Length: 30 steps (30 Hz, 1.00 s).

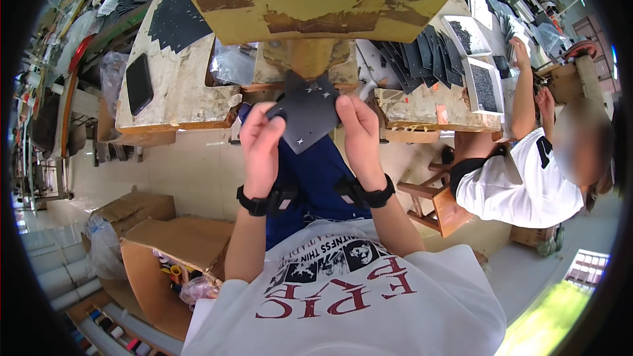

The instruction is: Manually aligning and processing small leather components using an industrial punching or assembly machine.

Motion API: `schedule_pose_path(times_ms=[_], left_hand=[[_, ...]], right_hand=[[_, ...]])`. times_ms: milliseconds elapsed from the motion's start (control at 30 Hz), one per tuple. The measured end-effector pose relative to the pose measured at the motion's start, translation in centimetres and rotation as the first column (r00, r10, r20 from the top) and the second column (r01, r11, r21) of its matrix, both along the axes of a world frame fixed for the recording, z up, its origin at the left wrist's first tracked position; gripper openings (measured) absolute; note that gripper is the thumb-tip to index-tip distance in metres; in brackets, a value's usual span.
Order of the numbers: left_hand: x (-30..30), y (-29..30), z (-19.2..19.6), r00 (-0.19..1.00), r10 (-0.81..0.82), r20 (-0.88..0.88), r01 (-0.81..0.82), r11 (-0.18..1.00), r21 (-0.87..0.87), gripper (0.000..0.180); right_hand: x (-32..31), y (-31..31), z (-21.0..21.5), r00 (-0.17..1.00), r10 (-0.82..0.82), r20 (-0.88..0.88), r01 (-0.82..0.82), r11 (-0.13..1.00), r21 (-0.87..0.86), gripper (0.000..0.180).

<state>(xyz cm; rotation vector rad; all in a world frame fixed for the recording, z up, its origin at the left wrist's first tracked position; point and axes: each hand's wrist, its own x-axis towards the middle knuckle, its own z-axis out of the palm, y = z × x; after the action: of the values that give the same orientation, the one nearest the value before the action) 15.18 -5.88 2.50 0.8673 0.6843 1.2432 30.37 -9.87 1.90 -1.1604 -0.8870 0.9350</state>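
Note:
A flat black sheet (306,118), with small shiny star-shaped marks or studs on it, is held between both my hands, in front of the yellow machine (316,0). At its left edge my left hand (260,138) pinches it, thumb on top. The right edge is gripped by my right hand (359,128). The sheet's far corner lies close under the machine's lower neck (310,58). A fan of similar black sheets (178,20) is on the left worktop, and another row of black sheets (419,59) lies to the right.
A black phone (138,84) rests on the left worktop (188,102). White boxes (484,86) of small dark parts stand on the right, beside a seated co-worker (521,184). Clear plastic bags (231,66) lie near the machine. An opened cardboard box (171,244) is at lower left.

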Motion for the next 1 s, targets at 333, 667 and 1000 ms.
schedule_pose_path(times_ms=[333,667,1000], left_hand=[[-2.5,0.8,-1.1,0.831,-0.401,-0.386,0.443,0.896,0.022,0.019],[-0.1,2.0,-1.2,0.879,-0.175,-0.443,0.227,0.972,0.067,0.028],[0.6,2.5,-0.9,0.906,-0.116,-0.406,0.124,0.992,-0.008,0.028]], right_hand=[[1.5,-1.1,0.4,0.974,-0.093,0.207,0.063,0.987,0.151,0.033],[1.5,0.7,0.6,0.975,0.03,0.221,0.001,0.99,-0.139,0.022],[1.0,2.0,0.8,0.978,-0.034,0.205,0.069,0.984,-0.162,0.029]])
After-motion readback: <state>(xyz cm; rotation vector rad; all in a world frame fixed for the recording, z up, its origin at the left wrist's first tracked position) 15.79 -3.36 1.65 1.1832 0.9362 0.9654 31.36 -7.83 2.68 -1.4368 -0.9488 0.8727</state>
